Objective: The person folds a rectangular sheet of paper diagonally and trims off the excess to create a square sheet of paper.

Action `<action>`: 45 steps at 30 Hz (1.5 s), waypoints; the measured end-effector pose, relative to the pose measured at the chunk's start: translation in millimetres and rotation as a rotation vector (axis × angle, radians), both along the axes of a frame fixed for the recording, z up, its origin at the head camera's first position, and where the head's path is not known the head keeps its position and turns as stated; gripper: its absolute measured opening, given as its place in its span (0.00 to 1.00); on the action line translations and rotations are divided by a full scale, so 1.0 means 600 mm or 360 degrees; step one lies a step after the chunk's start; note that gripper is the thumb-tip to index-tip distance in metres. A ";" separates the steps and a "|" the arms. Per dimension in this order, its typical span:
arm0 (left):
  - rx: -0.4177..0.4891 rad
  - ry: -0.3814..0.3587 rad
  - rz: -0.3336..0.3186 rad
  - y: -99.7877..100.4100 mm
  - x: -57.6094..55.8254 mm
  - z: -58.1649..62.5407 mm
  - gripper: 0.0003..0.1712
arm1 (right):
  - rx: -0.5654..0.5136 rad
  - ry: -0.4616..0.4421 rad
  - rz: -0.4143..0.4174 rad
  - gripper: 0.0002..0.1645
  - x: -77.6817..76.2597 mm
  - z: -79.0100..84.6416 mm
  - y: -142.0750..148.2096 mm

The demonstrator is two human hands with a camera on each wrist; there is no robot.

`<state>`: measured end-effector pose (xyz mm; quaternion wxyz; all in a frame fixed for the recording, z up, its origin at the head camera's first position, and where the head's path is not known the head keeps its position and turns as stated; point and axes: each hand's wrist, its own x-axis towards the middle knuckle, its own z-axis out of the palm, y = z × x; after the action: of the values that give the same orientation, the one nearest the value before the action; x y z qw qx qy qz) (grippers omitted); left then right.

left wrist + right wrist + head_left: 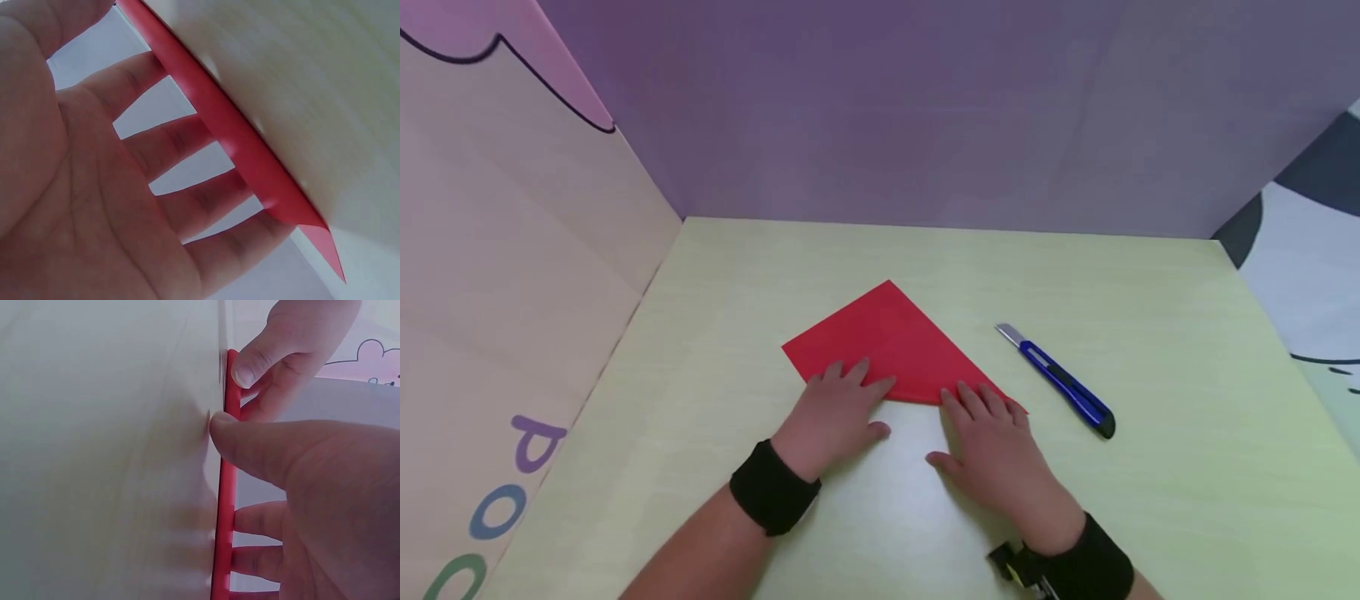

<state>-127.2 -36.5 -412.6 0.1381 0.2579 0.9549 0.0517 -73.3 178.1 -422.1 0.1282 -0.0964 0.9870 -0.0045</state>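
A sheet of red paper (pixel 891 337), folded along its near edge, lies flat on the table. My left hand (pixel 837 417) rests with spread fingers on its left part. In the left wrist view the fingers (pixel 175 140) meet the rounded red fold (pixel 219 115), and a small pointed corner sticks out past the little finger. My right hand (pixel 992 450) presses straight fingertips on the near edge, close to the right corner, its thumb held apart. The right wrist view shows that edge (pixel 226 487) as a narrow roll with both hands along it.
To the right of the paper lies a blue utility knife (pixel 1063 383) with its blade (pixel 1010 333) out, pointing away to the left. The pale wooden table (pixel 1187 350) is bordered by a purple wall (pixel 925 125) behind and printed panels at both sides.
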 end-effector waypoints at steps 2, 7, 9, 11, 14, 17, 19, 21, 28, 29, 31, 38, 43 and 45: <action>-0.0009 0.0003 0.0000 0.000 -0.001 0.001 0.47 | 0.0004 -0.0026 -0.0015 0.57 -0.001 -0.001 0.001; -0.0024 0.0025 0.0000 -0.002 -0.005 -0.005 0.47 | 0.0004 -0.0048 -0.0032 0.56 -0.004 -0.006 0.002; -0.0024 0.0036 0.0002 -0.002 -0.007 -0.007 0.48 | 0.0003 -0.0040 -0.0031 0.56 -0.005 -0.008 0.002; -0.0031 0.0043 0.0004 -0.001 -0.008 -0.009 0.48 | -0.0005 -0.0035 -0.0027 0.56 -0.005 -0.010 0.002; -0.0021 0.0042 0.0010 -0.001 -0.008 -0.013 0.49 | -0.0016 -0.0046 -0.0030 0.56 -0.003 -0.014 0.001; -0.0020 0.0039 0.0015 -0.001 -0.008 -0.019 0.49 | -0.0029 -0.0068 -0.0042 0.57 -0.003 -0.014 0.000; -0.0022 0.0047 0.0015 -0.001 -0.008 -0.023 0.49 | -0.0028 -0.0076 -0.0047 0.57 -0.004 -0.013 -0.002; -0.0031 0.0053 0.0012 -0.001 -0.010 -0.026 0.49 | -0.0032 -0.0076 -0.0046 0.57 -0.006 -0.012 -0.003; -0.0054 0.0062 0.0013 0.001 -0.016 -0.025 0.50 | -0.0013 -0.0085 -0.0036 0.58 -0.008 -0.012 -0.009; -0.0057 0.0067 0.0014 0.001 -0.016 -0.025 0.49 | -0.0013 -0.0086 -0.0036 0.58 -0.008 -0.012 -0.009; -0.0066 0.0079 0.0014 0.002 -0.018 -0.024 0.49 | -0.0008 -0.0086 -0.0031 0.58 -0.009 -0.013 -0.010; -0.0065 0.0112 0.0006 0.003 -0.018 -0.020 0.48 | -0.0021 -0.0075 -0.0021 0.58 -0.012 -0.016 -0.005; -0.0041 0.0123 0.0008 0.002 -0.018 -0.017 0.48 | -0.0047 -0.0061 -0.0020 0.58 -0.012 -0.015 -0.004; -0.0040 0.0123 0.0009 0.002 -0.018 -0.016 0.49 | -0.0054 -0.0068 -0.0029 0.58 -0.012 -0.014 -0.005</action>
<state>-138.2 -35.1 -422.1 0.1040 0.2554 0.9608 0.0301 -80.4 175.4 -430.5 0.1476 -0.0894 0.9847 -0.0243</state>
